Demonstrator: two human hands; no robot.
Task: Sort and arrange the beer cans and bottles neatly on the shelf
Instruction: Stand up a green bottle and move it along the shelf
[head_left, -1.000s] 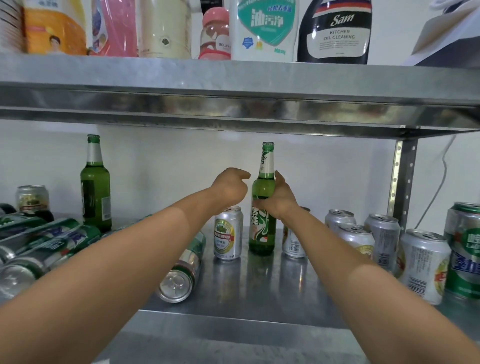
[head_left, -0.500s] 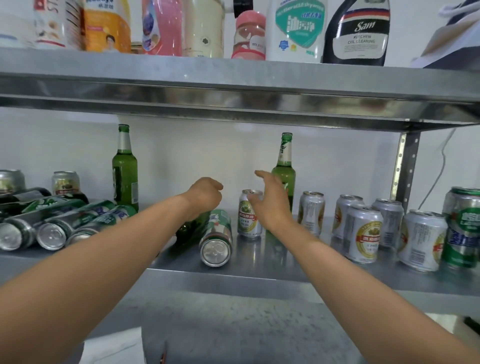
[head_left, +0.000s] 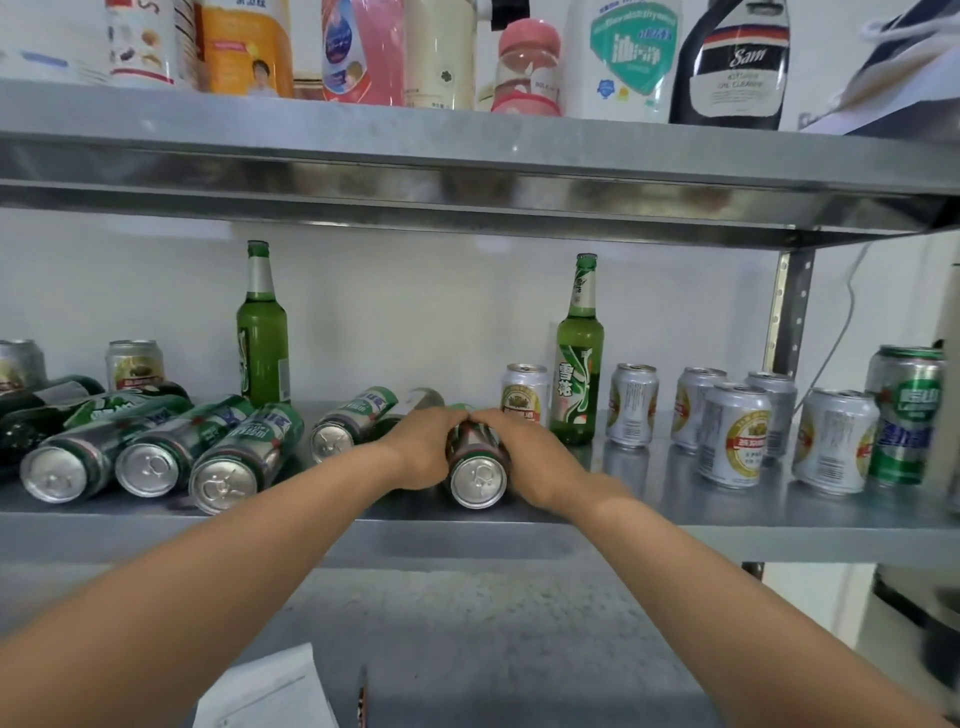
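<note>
Both hands are closed together on one item. My left hand and right hand clasp the green-and-silver aluminium beer can from either flank, with the fingertips meeting over its upper side. The can lies on its side near the middle of the front edge of the grey steel shelf, one end facing me.

Progress, as I judge it: partly complete.

Done:
- Toward the right end of the shelf, the short silver cans with gold labels stand upright in a loose group.
- A tall green upright can stands at the far right end.
- One green glass bottle stands near the back edge, left of centre. A second green glass bottle stands right of centre.

Outstanding:
- Three tall green lying cans rest side by side at the left front edge.
- A fourth lying can rests just left of the hands.
- Dark lying bottles occupy the left end.
- I estimate that all of these, plus the clasped can, need standing up and grouping by type.
</note>
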